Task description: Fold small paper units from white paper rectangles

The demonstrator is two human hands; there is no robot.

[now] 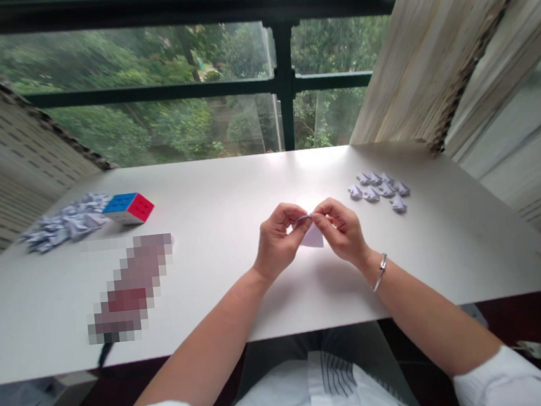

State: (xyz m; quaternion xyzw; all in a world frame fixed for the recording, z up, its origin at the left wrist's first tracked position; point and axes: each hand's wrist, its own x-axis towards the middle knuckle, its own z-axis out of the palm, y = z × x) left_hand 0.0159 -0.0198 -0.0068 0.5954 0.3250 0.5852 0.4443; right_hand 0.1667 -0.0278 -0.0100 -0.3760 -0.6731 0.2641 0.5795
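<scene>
Green window framing [283, 67] stands beyond the far edge of a white table [212, 196]. Work position: a small sheet of white paper [313, 238], held right of the table's middle between the left hand [278, 237] and the right hand [343, 231]. Fingers of both hands are pinched narrow on the sheet's far end, fingertips nearly meeting; its free part extends toward the near side. Any crease under the fingertips cannot be told. Recommended handling, judged from this grip: align the edges before applying pressure; steady with one hand and press with the other; leave the free part unwrinkled. Folded paper pieces [386, 190] lie clustered at far right, well apart; a paper pile [69, 223] lies at far left, just beside a puzzle cube [130, 208].
</scene>
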